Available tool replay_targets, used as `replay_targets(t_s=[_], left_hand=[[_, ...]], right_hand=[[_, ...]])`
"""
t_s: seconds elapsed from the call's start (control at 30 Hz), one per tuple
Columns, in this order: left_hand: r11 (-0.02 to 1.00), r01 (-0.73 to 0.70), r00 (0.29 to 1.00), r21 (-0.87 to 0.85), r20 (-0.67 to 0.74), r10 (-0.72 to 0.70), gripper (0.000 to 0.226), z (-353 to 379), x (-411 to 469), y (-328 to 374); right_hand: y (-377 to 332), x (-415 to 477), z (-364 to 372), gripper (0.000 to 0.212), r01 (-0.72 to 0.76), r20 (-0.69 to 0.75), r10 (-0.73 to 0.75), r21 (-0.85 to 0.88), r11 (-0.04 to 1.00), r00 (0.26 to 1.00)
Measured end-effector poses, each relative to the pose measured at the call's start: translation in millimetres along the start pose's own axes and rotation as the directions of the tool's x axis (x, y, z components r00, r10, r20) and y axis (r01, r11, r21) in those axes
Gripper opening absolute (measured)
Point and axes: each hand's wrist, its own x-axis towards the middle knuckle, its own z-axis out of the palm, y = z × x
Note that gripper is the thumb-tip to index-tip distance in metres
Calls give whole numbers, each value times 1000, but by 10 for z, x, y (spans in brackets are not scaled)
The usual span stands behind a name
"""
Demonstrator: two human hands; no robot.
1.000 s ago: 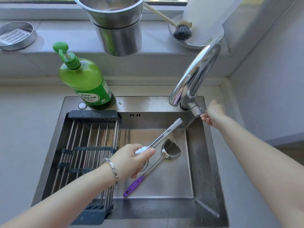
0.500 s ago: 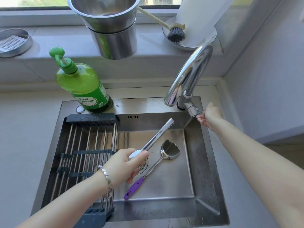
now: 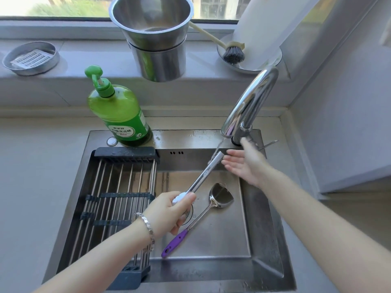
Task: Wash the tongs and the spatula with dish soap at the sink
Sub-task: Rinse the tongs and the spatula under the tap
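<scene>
- Head view: the left hand (image 3: 169, 210) grips the white end of the tongs (image 3: 203, 178), whose far tip sits under a thin stream from the faucet (image 3: 254, 96).
- The right hand (image 3: 243, 163) is open, fingers straight, just beside that tip, holding nothing.
- The spatula (image 3: 211, 206) lies on the sink (image 3: 264, 240) floor, purple handle toward the person.
- Likely step: wetting the tongs before soaping.
- Next calls for the free hand to cross to the green soap bottle (image 3: 118, 115) and press its pump.
</scene>
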Motion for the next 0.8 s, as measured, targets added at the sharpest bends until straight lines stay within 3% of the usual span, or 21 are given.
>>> replay_targets(t_s=[0.1, 0.23, 0.3, 0.4, 0.47, 0.5, 0.57, 0.67, 0.73, 0.8], left_hand=[[999, -31, 1000, 8, -1, 31, 34, 40, -3, -62], [995, -97, 995, 20, 20, 97, 31, 94, -39, -112], [994, -104, 993, -27, 56, 106, 35, 111, -69, -106], [972, -45, 986, -229, 146, 80, 44, 92, -113, -73], [914, 65, 965, -401, 258, 45, 51, 67, -119, -42], [894, 98, 959, -438, 283, 33, 53, 61, -108, -35], [914, 69, 975, -401, 219, 23, 51, 73, -53, -49], [988, -120, 993, -96, -33, 117, 47, 113, 78, -90], [981, -191, 970, 47, -147, 196, 47, 141, 156, -61], [980, -196, 967, -34, -174, 187, 50, 167, 196, 20]], right_hand=[[200, -335, 361, 44, -16, 199, -39, 265, 964, 979], [319, -474, 670, 44, 79, 166, -152, 379, 922, 974], [298, -477, 742, 51, 58, 216, -159, 409, 911, 963], [225, -463, 763, 64, -102, 418, -120, 472, 876, 900], [210, -469, 771, 62, -145, 476, -147, 524, 839, 867], [211, -480, 792, 60, -133, 453, -158, 546, 827, 878], [232, -509, 855, 54, 13, 271, -187, 536, 844, 944], [268, -559, 943, 45, 265, -51, -266, 386, 884, 963], [300, -568, 998, 41, 322, -135, -295, 276, 906, 946], [323, -552, 1023, 42, 296, -114, -275, 259, 920, 955]])
